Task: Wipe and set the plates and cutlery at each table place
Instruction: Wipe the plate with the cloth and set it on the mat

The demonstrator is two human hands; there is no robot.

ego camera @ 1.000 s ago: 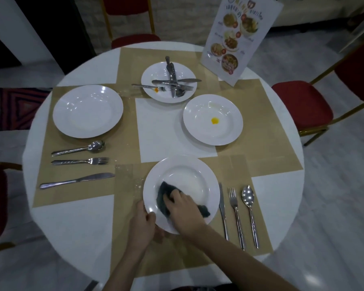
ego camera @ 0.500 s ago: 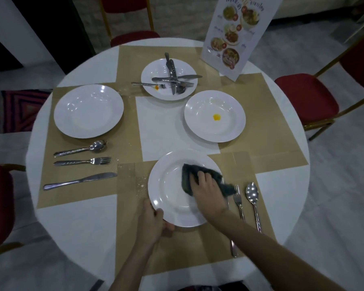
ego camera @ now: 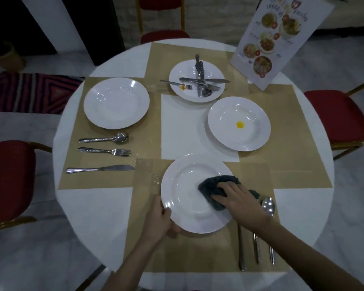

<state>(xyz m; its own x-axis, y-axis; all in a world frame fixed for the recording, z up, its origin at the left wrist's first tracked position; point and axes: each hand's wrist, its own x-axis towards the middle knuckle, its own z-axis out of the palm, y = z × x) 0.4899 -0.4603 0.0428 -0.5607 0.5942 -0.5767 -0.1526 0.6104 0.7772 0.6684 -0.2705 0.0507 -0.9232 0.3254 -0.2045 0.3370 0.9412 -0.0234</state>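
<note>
Grip of the left hand (ego camera: 159, 220) clamped on the rim, at about 8 o'clock, of the near white round plate (ego camera: 189, 198); right hand (ego camera: 241, 201) pressed flat, fingers spread, on a dark crumpled cloth (ego camera: 215, 191) lying at the plate's 3 o'clock. Step in hand, as judged: wiping the plate at the 6 o'clock place of the round white worktop (ego camera: 88, 217). Next move likely calls for sweeping the cloth across the unwiped left half while the left hand steadies the rim. Remaining: the white plate with a yellow spot (ego camera: 239, 123) at 2 o'clock and the small plate piled with steel cutlery (ego camera: 197, 80) at 12 o'clock. Hidden: the right forearm covers the upper parts of the knife (ego camera: 241, 248) and fork (ego camera: 256, 247) beside the spoon (ego camera: 268, 205); whether the near plate is clean cannot be told.
</note>
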